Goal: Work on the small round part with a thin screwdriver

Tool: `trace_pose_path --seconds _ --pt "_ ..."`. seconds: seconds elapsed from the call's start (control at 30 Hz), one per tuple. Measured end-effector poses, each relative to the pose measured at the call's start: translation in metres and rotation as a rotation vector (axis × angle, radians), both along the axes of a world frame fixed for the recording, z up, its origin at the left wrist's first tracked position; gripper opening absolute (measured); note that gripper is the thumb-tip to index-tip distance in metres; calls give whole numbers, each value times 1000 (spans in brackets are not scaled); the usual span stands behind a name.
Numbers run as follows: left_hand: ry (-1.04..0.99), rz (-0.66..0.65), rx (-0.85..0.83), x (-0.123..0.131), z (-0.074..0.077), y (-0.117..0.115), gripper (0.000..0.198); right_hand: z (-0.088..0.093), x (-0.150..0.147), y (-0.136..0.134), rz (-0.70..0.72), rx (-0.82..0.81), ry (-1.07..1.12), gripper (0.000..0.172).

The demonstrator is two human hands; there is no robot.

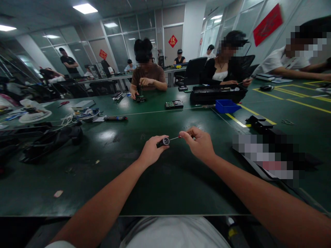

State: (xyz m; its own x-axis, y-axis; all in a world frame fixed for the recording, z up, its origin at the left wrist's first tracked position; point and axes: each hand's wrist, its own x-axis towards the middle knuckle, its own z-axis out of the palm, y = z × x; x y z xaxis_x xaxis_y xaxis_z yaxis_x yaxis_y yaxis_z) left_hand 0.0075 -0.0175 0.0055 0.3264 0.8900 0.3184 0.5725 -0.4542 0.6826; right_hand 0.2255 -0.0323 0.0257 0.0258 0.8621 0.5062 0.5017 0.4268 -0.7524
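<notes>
My left hand [152, 150] is closed around a small black cylinder [163, 142] with a round, pale-rimmed end facing me. What the cylinder belongs to cannot be made out. My right hand [200, 144] pinches a thin screwdriver [174, 138], its metal shaft pointing left and a bit of red showing at the fingers. Most of its handle is hidden in the palm. The shaft's tip meets the rim of the cylinder or lies just in front of it. Both hands are above the green tabletop [165, 186], near the middle.
Beyond my hands lie a green circuit board [174, 104], a blue bin [227, 106] and a long black housing [218, 94]. A pen-shaped tool [115, 118] and black parts [51, 141] are at left. Black blocks [261, 122] lie at right. Co-workers sit across the table.
</notes>
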Motion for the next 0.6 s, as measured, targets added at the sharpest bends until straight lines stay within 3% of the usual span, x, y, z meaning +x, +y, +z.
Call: trace_pose_path --seconds 0.2,0.37,0.6 --pt "48 0 50 -1 -3 2 41 -1 -2 -4 134 32 7 20" --pt "66 -14 74 0 -5 2 40 -1 -5 -6 82 23 -6 27" --pt "41 60 67 -2 -2 5 39 -13 -13 6 172 -94 484 15"
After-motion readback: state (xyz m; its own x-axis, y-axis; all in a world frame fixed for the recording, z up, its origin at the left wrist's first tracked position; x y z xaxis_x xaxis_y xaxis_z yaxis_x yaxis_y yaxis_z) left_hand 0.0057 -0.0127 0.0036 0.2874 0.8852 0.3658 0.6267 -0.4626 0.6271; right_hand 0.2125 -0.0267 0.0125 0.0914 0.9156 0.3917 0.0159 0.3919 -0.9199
